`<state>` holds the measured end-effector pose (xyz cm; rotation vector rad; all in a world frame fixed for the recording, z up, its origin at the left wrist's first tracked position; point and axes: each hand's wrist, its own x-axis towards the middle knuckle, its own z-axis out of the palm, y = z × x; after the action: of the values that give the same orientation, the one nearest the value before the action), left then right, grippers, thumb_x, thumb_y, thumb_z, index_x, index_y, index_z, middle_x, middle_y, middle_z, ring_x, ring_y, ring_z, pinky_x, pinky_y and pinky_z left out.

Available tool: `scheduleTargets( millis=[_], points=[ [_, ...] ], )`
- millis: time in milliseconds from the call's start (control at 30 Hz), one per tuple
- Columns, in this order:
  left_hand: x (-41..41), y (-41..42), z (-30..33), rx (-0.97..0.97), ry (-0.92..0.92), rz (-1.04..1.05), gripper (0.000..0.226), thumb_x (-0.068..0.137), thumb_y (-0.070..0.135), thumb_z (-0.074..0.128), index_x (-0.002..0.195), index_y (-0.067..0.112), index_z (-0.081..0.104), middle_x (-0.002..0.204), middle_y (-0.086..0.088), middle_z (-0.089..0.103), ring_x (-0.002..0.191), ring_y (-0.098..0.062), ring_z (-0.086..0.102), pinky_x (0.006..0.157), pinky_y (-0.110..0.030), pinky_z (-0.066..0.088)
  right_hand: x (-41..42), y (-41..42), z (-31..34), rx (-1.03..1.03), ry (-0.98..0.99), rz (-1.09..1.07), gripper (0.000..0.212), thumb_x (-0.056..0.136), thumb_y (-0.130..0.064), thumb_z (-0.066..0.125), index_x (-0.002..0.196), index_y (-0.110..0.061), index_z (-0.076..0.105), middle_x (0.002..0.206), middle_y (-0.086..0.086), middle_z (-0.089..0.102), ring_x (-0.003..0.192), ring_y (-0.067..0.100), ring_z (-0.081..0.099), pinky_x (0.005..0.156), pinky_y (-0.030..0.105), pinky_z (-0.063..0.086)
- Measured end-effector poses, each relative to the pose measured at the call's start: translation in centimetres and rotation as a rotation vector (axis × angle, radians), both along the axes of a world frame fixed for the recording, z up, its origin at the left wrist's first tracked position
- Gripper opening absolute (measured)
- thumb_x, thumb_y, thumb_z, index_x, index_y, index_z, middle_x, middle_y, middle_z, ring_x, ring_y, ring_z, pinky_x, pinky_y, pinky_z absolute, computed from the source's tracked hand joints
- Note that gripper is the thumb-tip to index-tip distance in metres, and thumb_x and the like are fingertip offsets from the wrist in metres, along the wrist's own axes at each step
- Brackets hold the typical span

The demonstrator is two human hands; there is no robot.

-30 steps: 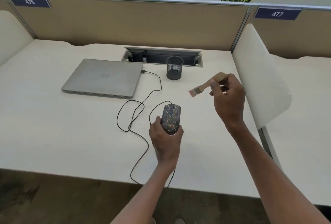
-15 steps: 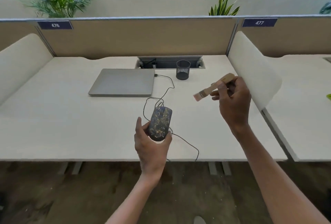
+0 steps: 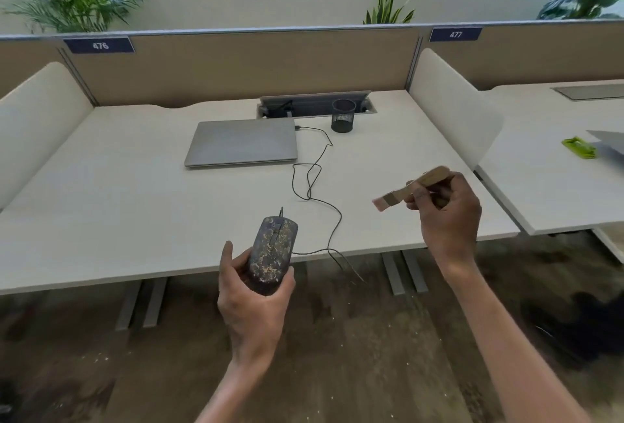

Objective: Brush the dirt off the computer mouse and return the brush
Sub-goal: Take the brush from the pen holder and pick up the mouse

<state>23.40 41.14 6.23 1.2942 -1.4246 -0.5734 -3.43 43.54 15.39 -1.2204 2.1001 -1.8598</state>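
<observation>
A dark computer mouse [image 3: 273,252] speckled with tan dirt is gripped from below by my left hand [image 3: 251,304], held in the air over the desk's front edge. Its black cable [image 3: 315,182] loops across the desk to the laptop. My right hand [image 3: 447,216] holds a small wooden-handled brush [image 3: 410,187] by the handle, bristles pointing left, well to the right of the mouse and apart from it.
A closed grey laptop [image 3: 241,145] lies on the white desk [image 3: 101,193]. A black mesh pen cup [image 3: 343,116] stands by the cable hatch [image 3: 314,105]. White side dividers [image 3: 452,108] flank the desk. A green object [image 3: 578,148] lies on the neighbouring desk.
My left hand has lifted the mouse off the desk and drawn it back past the front edge. The view has pulled back and tilted up. The brush hand stays to the right.
</observation>
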Motion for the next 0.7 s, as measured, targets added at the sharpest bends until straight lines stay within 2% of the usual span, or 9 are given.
scheduleTargets(
  millis=[100, 167, 300, 433, 533, 633, 700],
  points=[
    [1.0, 1.3, -0.2, 0.01, -0.012, 0.002, 0.108, 0.061, 0.024, 0.098, 0.15, 0.016, 0.036, 0.112, 0.005, 0.064, 0.099, 0.003, 0.06, 0.09, 0.005, 0.035, 0.9, 0.6, -0.3, 0.018, 0.013, -0.013, 0.013, 0.093, -0.018, 0.071, 0.103, -0.014, 0.063, 0.09, 0.0, 0.074, 0.078, 0.021, 0.074, 0.073, 0.04, 0.062],
    [1.3, 2.2, -0.3, 0.021, -0.011, -0.007, 0.109, 0.061, 0.026, 0.097, 0.15, 0.017, 0.036, 0.111, 0.006, 0.063, 0.098, 0.008, 0.057, 0.091, 0.006, 0.033, 1.6, 1.1, -0.5, 0.027, 0.027, -0.014, 0.014, 0.093, -0.019, 0.071, 0.103, -0.012, 0.064, 0.088, -0.003, 0.072, 0.079, 0.012, 0.07, 0.073, 0.043, 0.061],
    [0.8, 4.3, -0.2, 0.024, -0.011, -0.009, 0.11, 0.06, 0.027, 0.098, 0.15, 0.012, 0.036, 0.113, 0.009, 0.062, 0.103, 0.001, 0.056, 0.093, 0.006, 0.033, 2.7, 2.3, -0.8, 0.042, 0.106, 0.02, 0.011, 0.094, -0.019, 0.067, 0.103, -0.012, 0.066, 0.084, -0.016, 0.067, 0.077, -0.006, 0.064, 0.07, 0.024, 0.054],
    [0.0, 6.3, -0.3, 0.018, -0.006, -0.033, 0.109, 0.06, 0.021, 0.099, 0.149, 0.008, 0.038, 0.114, 0.005, 0.064, 0.104, -0.01, 0.062, 0.097, 0.0, 0.037, 3.4, 4.0, -1.1, 0.1, 0.164, 0.085, 0.007, 0.095, -0.018, 0.067, 0.098, -0.011, 0.066, 0.082, -0.017, 0.064, 0.074, -0.011, 0.06, 0.063, 0.008, 0.044],
    [-0.6, 7.9, -0.1, 0.025, -0.001, -0.035, 0.11, 0.06, 0.019, 0.099, 0.15, 0.006, 0.037, 0.115, 0.003, 0.065, 0.106, -0.017, 0.065, 0.099, -0.011, 0.041, 3.8, 5.4, -1.2, 0.124, 0.17, 0.135, 0.006, 0.094, -0.016, 0.07, 0.091, -0.017, 0.064, 0.08, -0.012, 0.065, 0.073, -0.009, 0.061, 0.063, 0.004, 0.041],
    [-1.1, 9.5, 0.1, 0.033, 0.005, -0.056, 0.111, 0.062, 0.02, 0.098, 0.151, 0.005, 0.035, 0.117, 0.003, 0.064, 0.108, -0.016, 0.064, 0.099, -0.002, 0.038, 3.9, 6.7, -1.5, 0.16, 0.187, 0.18, 0.01, 0.091, -0.012, 0.071, 0.085, -0.013, 0.062, 0.079, -0.003, 0.067, 0.074, 0.001, 0.063, 0.062, 0.006, 0.042],
    [-1.3, 10.5, 0.4, 0.04, 0.006, -0.061, 0.111, 0.062, 0.02, 0.098, 0.152, 0.004, 0.034, 0.118, 0.002, 0.063, 0.109, -0.016, 0.063, 0.098, 0.002, 0.036, 3.7, 7.6, -1.6, 0.182, 0.208, 0.226, 0.01, 0.091, -0.008, 0.068, 0.083, -0.009, 0.061, 0.076, 0.002, 0.065, 0.072, 0.011, 0.061, 0.06, 0.013, 0.045]
  ],
)
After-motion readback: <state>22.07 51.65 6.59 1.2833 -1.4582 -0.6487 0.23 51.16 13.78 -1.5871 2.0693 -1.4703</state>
